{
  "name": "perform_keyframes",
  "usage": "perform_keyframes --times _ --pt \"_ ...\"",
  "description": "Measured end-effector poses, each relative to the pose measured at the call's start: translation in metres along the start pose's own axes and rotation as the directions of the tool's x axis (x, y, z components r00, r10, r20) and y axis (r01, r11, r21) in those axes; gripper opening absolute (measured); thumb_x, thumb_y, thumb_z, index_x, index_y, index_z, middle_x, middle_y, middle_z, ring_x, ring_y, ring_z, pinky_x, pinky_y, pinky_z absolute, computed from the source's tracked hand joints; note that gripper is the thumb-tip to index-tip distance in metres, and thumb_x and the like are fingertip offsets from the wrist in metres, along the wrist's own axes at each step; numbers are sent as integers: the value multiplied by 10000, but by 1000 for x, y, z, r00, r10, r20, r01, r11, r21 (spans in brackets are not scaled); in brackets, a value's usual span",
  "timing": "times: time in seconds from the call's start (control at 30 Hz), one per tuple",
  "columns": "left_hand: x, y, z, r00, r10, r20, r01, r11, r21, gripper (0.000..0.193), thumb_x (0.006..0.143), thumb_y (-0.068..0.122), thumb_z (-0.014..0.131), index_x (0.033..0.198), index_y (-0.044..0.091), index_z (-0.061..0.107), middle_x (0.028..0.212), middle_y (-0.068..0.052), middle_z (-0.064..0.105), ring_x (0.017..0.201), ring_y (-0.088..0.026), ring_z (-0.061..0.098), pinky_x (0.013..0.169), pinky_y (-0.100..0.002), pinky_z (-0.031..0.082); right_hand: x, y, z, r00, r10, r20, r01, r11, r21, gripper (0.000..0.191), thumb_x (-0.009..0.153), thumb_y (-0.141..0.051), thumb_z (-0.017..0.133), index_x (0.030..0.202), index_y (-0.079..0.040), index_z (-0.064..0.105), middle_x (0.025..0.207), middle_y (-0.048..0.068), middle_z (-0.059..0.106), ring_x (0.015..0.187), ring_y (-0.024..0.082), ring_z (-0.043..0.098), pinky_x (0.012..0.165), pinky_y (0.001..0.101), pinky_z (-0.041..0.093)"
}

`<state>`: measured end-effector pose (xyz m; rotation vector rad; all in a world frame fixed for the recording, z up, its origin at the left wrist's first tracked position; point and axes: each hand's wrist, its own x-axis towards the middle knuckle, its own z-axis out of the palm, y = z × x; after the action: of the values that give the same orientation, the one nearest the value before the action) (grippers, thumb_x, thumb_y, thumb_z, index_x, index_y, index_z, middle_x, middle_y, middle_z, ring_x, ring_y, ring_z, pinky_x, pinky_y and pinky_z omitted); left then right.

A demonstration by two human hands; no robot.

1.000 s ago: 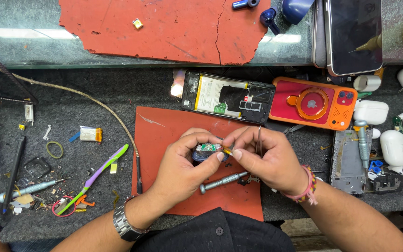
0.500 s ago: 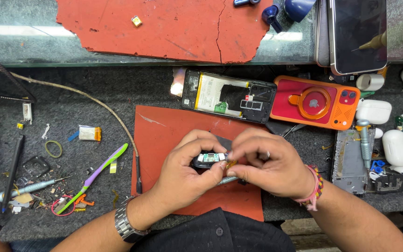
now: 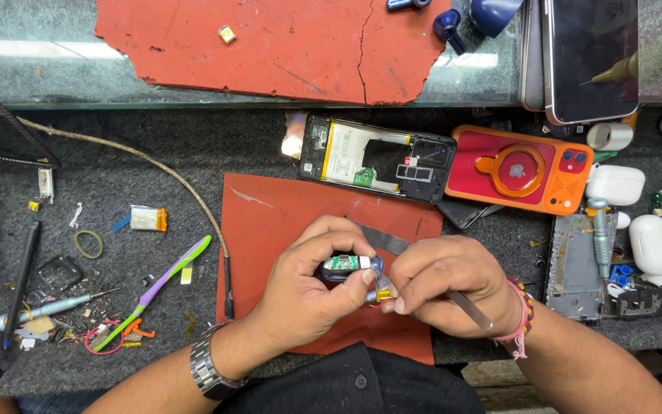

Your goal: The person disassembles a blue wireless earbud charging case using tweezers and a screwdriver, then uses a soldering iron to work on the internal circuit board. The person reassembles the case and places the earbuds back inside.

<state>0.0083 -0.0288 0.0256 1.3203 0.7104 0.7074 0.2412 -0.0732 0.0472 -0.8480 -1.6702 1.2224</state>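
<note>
My left hand (image 3: 312,287) grips a small dark earbud part (image 3: 350,266) with a green circuit board showing on top, held over the red work mat (image 3: 270,222). My right hand (image 3: 446,280) is closed right beside it, fingertips touching the part's right end, where a small yellow piece with thin wires (image 3: 381,294) shows. A metal tool (image 3: 465,308) runs through the right hand's fingers. A silver watch sits on the left wrist and a beaded band on the right wrist.
Behind the mat lie an opened phone (image 3: 377,157) and an orange phone case (image 3: 521,170). White earbud cases (image 3: 651,244) and a screwdriver (image 3: 600,238) crowd the right. A purple-green toothbrush (image 3: 155,290), tweezers and scraps lie left. A glass shelf (image 3: 40,69) holds a torn red mat.
The hands have closed in together around the small part; the metal tool, earlier lying below the fingers on the mat, now sits in the right hand.
</note>
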Motion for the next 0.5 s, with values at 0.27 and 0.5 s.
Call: perform_keyframes --times 0.27,0.5 --pt "3 -1 2 999 -23 -22 22 999 -30 181 911 106 734 1063 32 668 1108 -44 605 987 -121 614 867 -261 524 -1 3 -7 1000 -14 8 13 988 153 221 825 109 786 906 -77 698 896 64 706 805 174 753 726 301 652" --pt "7 -1 6 997 -43 -64 38 997 -65 163 920 93 724 1056 17 678 1089 -41 608 962 -105 608 852 -256 523 -3 2 -13 999 -41 18 37 980 195 200 830 109 769 902 -61 694 888 80 710 777 191 755 711 316 650"
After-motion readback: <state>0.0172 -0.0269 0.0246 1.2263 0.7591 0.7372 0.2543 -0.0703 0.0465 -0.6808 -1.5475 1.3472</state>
